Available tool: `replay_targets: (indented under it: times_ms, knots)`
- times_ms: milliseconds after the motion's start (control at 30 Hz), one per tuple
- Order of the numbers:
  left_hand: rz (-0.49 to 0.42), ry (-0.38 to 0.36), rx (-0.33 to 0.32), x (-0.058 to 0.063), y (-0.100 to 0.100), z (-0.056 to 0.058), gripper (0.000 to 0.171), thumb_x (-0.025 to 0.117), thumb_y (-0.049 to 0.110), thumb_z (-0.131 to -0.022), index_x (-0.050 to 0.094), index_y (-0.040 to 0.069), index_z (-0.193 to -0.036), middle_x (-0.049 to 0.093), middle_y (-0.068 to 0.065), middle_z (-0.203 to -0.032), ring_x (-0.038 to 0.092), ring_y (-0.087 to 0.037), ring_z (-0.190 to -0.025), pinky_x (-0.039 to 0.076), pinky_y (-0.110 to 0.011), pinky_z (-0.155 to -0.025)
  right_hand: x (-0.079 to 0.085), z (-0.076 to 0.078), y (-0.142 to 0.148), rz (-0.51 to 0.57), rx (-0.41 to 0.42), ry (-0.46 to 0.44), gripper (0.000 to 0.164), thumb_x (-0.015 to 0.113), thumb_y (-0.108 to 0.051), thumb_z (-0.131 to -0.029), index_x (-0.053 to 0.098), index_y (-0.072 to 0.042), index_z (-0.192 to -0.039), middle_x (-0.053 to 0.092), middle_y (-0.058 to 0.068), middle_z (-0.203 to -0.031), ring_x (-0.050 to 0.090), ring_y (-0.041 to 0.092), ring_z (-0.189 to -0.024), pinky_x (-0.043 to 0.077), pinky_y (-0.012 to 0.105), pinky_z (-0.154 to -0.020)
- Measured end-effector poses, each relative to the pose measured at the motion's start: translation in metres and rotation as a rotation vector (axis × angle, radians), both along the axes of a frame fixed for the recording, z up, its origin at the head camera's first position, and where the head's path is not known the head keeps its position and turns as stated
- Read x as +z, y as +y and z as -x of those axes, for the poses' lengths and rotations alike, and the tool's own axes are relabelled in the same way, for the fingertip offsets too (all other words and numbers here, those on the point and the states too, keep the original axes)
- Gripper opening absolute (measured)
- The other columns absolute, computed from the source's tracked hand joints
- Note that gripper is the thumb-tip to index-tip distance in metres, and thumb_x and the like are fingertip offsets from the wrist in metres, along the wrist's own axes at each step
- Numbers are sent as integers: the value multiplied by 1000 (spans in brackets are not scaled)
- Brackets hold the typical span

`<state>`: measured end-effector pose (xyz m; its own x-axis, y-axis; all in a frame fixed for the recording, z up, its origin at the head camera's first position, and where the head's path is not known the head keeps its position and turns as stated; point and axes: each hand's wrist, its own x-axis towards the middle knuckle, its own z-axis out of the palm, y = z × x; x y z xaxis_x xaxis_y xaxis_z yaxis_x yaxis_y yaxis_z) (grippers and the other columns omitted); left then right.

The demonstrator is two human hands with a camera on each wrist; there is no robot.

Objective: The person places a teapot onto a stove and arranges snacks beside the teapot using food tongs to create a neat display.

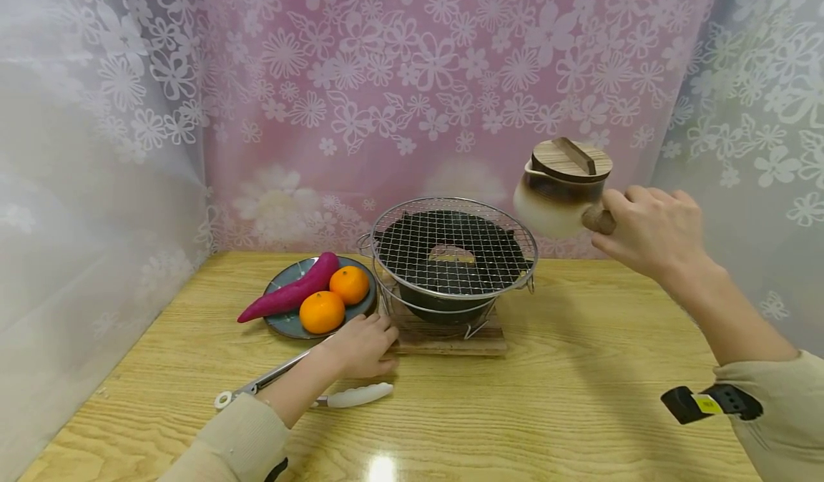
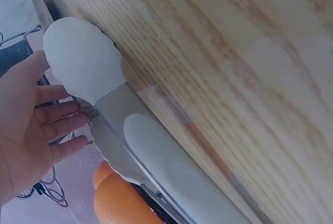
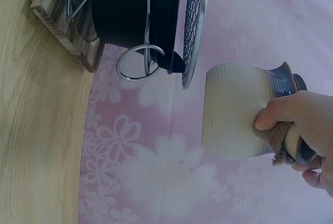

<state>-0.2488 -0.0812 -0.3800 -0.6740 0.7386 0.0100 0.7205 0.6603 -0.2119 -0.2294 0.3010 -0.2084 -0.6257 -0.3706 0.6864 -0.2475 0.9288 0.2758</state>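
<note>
Head view: floral curtains (image 1: pixel 412 74) enclose a wood-grain table (image 1: pixel 579 410); above it, right of the mesh-topped grill (image 1: pixel 450 285), the right hand (image 1: pixel 659 232) grips a side-handled teapot (image 1: pixel 553 207). The left hand (image 1: pixel 362 344), fingers loosely apart, nears tongs (image 1: pixel 357 395); left wrist view shows both white tips (image 2: pixel 80 57).

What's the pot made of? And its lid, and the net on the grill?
Pot: probably ceramic; the body looks matte and finely ridged, the dark neck shiny like glaze.
Lid: looks like wood, unpainted perhaps, with striped grain and a darker bar on top.
Net: most likely metal wire, with thin silvery strands that crisscross.
</note>
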Motion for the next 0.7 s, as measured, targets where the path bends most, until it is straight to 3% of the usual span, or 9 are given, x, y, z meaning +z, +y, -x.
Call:
replay_targets:
  times_ms: [200,467,700]
  knots:
    - [-4,4,-4,0,0,1,43,57,47,-87,60,10,-110,57,-6,-105,55,-23,-103,44,-37,-88,0,1,-7,-11,31,21,37,74,-25,-60,39,-14,-65,39,2,-57,46,26,-50,32,42,-48]
    - [-7,6,-16,0,-2,-1,40,58,46,-87,60,12,-108,56,-5,-103,55,-22,-100,45,-36,-85,1,3,-16,-12,109,92,32,65,-23,-62,35,-15,-63,35,1,-55,41,24,-46,27,37,-43]
    - [-5,12,-22,-1,-4,-2,41,57,46,-88,60,12,-108,57,-6,-104,54,-23,-102,44,-37,-85,1,1,-23,-30,94,55,34,70,-22,-62,37,-14,-64,35,1,-55,40,23,-47,30,37,-42]
